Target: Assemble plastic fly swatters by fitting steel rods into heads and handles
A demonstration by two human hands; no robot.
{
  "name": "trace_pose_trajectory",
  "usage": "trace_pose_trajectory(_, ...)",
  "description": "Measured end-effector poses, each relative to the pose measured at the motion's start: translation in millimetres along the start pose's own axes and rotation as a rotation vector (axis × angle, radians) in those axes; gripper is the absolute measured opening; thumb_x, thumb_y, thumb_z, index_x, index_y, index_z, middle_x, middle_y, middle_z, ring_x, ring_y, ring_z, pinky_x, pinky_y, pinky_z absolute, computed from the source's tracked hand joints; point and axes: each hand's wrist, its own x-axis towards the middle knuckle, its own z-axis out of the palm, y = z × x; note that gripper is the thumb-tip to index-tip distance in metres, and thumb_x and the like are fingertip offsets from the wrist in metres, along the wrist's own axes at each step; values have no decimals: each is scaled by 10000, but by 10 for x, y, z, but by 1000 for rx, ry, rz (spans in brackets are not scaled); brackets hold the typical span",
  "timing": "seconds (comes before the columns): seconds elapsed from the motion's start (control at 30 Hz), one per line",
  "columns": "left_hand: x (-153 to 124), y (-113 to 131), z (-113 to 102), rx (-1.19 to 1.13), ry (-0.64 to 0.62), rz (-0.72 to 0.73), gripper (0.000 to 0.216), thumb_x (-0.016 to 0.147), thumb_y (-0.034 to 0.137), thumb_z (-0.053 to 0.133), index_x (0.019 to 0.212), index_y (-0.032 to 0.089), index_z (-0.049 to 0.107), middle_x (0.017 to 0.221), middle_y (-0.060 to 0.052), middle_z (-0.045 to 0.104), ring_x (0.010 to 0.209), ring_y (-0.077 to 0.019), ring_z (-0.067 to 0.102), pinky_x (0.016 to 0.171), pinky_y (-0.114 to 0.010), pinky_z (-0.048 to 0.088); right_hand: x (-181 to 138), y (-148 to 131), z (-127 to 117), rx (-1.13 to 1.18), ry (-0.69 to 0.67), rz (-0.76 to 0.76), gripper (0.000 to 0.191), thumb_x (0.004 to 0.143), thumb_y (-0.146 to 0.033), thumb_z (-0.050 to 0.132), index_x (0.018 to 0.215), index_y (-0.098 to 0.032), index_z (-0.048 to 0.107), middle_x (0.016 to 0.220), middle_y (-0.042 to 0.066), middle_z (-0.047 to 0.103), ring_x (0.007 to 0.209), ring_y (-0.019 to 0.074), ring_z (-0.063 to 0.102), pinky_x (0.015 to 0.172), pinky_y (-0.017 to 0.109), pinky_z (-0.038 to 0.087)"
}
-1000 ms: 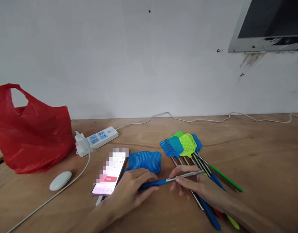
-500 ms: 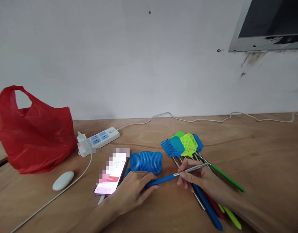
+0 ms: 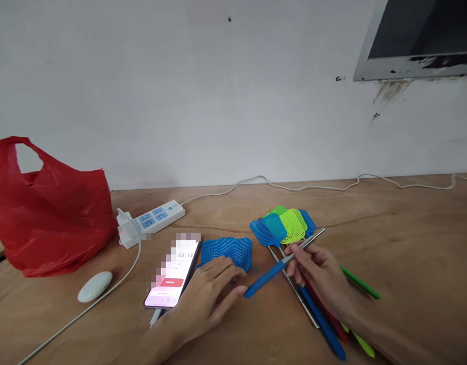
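Between its thumb and fingers my right hand (image 3: pixel 319 271) grips a fly swatter handle (image 3: pixel 266 279), a silver metal rod with a blue grip, tilted with its metal end up to the right. My left hand (image 3: pixel 205 296) is open beside the tip of the blue grip, thumb and fingers apart. Behind the left hand lie blue mesh swatter heads (image 3: pixel 228 251), partly covered by its fingers. Under and behind the right hand is a pile of fly swatters with blue and yellow-green heads (image 3: pixel 293 226). Their blue, red and green handles (image 3: pixel 324 324) point toward me.
Left of my left hand lies a lit phone (image 3: pixel 174 276) with a cable plugged in. A white power strip (image 3: pixel 161 218), a white oval object (image 3: pixel 94 286) and a red plastic bag (image 3: pixel 54 213) are farther left. A thin cord (image 3: pixel 309 189) runs along the wall.
My left hand has let go of the blue grip. My right hand has tilted the handle more steeply, its metal end now higher and its blue end slightly lower right.
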Motion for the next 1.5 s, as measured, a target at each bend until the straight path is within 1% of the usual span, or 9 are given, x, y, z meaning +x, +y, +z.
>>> trace_pose_trajectory(0.13, 29, -61, -8, 101, 90, -74, 221, 992, 201, 430, 1120, 204, 610, 1064, -82, 649, 961, -262, 612, 836, -413, 501, -6, -20, -129, -15, 292, -206, 426, 820, -643, 669, 757, -225, 615, 578, -20, 520, 467, 127, 424, 428, 269, 323)
trace_pose_trajectory(0.23, 11, -174, 52, 183, 73, -138, 333, 896, 78, 426, 1150, 197, 605, 1134, -101, 639, 1018, -293, 600, 876, -476, 501, -61, -18, -200, -90, 354, -355, 377, 881, -608, 613, 762, -251, 594, 700, -2, 524, 521, 141, 405, 462, 290, 328)
trace_pose_trajectory(0.3, -11, -231, 91, 200, 47, -162, 395, 848, 38, 432, 1166, 196, 604, 1189, -104, 630, 1069, -303, 591, 915, -497, 496, -95, -8, -197, -248, 253, -396, 336, 924, -560, 576, 782, -257, 599, 713, 4, 531, 551, 158, 422, 499, 300, 352)
trace_pose_trajectory(0.43, -39, -248, 109, 195, 4, -188, 401, 831, 29, 449, 1163, 189, 608, 1156, -102, 649, 1056, -301, 600, 926, -500, 492, -106, -47, -98, -603, -113, -359, 249, 952, -439, 560, 811, -244, 625, 686, 9, 574, 619, 189, 515, 597, 315, 408)
trace_pose_trajectory(0.5, -33, -227, 94, 179, -13, -190, 382, 847, 35, 442, 1155, 190, 606, 1110, -98, 656, 1023, -295, 603, 901, -497, 491, -92, -90, -51, -675, -166, -338, 244, 955, -410, 539, 799, -240, 618, 655, 3, 573, 595, 184, 507, 587, 312, 400)
trace_pose_trajectory(0.73, -4, -174, 61, 122, -43, -153, 302, 859, 124, 510, 1132, 212, 605, 1088, -88, 642, 999, -292, 595, 880, -487, 482, -72, -134, -25, -727, -171, -295, 281, 971, -421, 497, 801, -228, 611, 667, 0, 552, 611, 179, 495, 573, 303, 376)
trace_pose_trajectory(0.97, -33, -194, 61, 133, -23, -136, 532, 755, 219, 664, 1269, 199, 526, 1398, -160, 522, 1257, -374, 519, 1031, -560, 439, -49, -75, -40, -627, -210, -180, 362, 976, -481, 474, 785, -213, 624, 704, 7, 566, 653, 182, 515, 581, 296, 374)
trace_pose_trajectory(1.23, -34, -172, 36, 87, -94, -192, 418, 731, 305, 740, 1092, 190, 564, 1459, -189, 482, 1361, -409, 423, 1075, -607, 385, -32, 31, -77, -543, -211, -118, 388, 953, -522, 531, 772, -203, 658, 687, -1, 559, 641, 170, 497, 577, 286, 369)
trace_pose_trajectory(1.5, -17, -184, 10, 91, -65, -175, 402, 696, 373, 790, 992, 211, 570, 1272, -149, 602, 1205, -386, 534, 981, -561, 448, -29, 36, -70, -561, -200, -112, 424, 938, -544, 544, 719, -199, 661, 657, 1, 545, 638, 173, 506, 581, 284, 393)
